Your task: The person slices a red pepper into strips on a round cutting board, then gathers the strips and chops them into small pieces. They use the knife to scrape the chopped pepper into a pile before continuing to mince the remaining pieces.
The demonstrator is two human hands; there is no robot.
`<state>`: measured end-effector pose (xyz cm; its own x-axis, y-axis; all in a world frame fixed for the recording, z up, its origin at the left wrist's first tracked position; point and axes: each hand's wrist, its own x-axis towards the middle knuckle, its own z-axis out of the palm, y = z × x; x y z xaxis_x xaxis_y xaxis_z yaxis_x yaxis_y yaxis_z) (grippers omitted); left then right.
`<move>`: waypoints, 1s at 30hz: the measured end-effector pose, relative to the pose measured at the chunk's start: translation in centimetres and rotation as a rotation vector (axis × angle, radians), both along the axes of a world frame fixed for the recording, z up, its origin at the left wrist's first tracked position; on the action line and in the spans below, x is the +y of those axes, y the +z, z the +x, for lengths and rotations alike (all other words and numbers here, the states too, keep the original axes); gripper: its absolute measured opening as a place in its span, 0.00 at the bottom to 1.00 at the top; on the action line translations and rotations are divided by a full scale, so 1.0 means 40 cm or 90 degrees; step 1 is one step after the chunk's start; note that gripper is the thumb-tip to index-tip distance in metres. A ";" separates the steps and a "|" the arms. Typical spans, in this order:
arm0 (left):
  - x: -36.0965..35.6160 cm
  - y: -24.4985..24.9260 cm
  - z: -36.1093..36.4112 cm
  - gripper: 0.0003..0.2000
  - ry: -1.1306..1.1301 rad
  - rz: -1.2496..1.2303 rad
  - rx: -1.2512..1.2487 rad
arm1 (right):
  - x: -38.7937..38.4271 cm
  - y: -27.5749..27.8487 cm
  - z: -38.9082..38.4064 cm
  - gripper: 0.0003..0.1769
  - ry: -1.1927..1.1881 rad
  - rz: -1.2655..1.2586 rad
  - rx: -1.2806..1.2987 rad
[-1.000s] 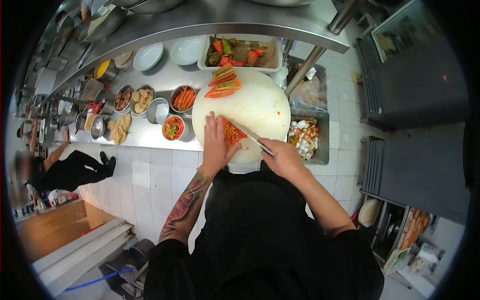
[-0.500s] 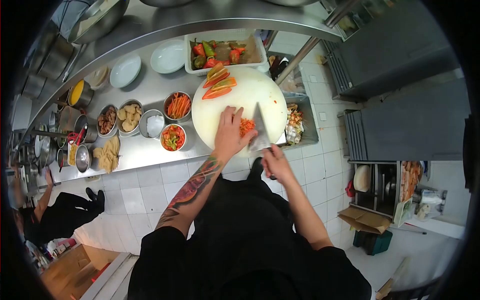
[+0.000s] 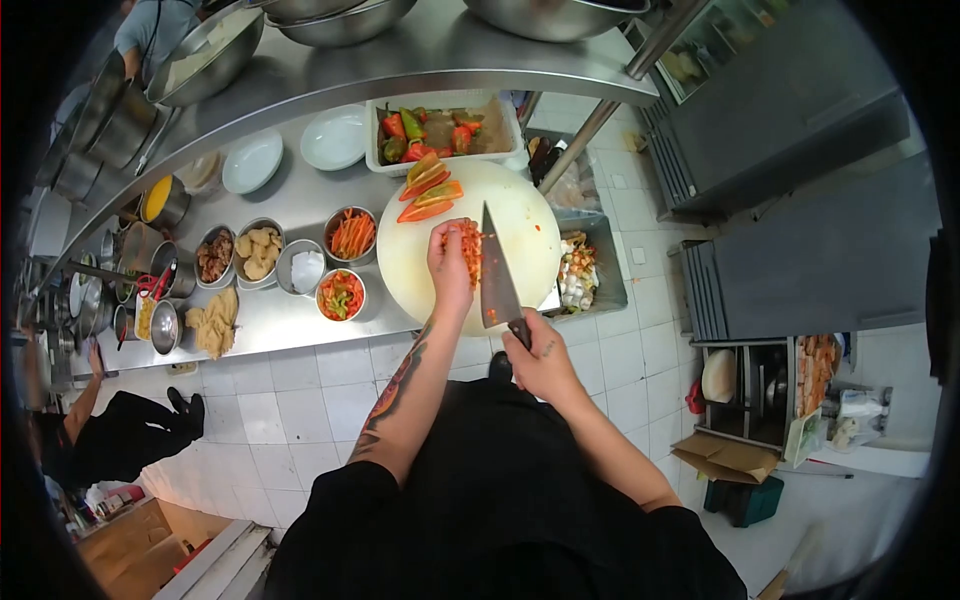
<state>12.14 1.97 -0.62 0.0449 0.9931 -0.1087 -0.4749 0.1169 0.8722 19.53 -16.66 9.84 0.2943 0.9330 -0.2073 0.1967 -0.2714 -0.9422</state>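
A round white cutting board [image 3: 520, 225] lies on the steel counter [image 3: 290, 190]. My left hand [image 3: 450, 270] rests on the board, pressing a pile of chopped orange-red pepper [image 3: 469, 248] against the knife blade. My right hand [image 3: 540, 365] grips the dark handle of a large chef's knife [image 3: 495, 275], whose blade lies nearly flat on the board, tip pointing away from me. Several pepper halves [image 3: 425, 190] lie at the board's far left edge.
A white tray of whole peppers [image 3: 440, 128] sits behind the board. Small steel bowls hold carrot strips [image 3: 351, 233], mixed diced peppers [image 3: 340, 294] and other ingredients. A scrap tray [image 3: 580, 270] sits right of the board. White plates [image 3: 335, 138] and a shelf lie beyond. Another person [image 3: 110, 440] crouches at left.
The knife has turned from a diagonal cut to lying lengthwise away from me. My left hand has gathered the chopped pepper against the blade. The view has shifted.
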 end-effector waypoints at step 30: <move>0.336 -0.069 -0.755 0.12 0.162 0.139 0.338 | -0.010 -0.026 0.132 0.17 -0.050 -0.138 0.121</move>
<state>-18.06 15.40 -3.38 -0.2005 0.9674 0.1550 0.0408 -0.1498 0.9879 24.80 -17.08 8.80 0.3009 0.8370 -0.4571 -0.0068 -0.4774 -0.8786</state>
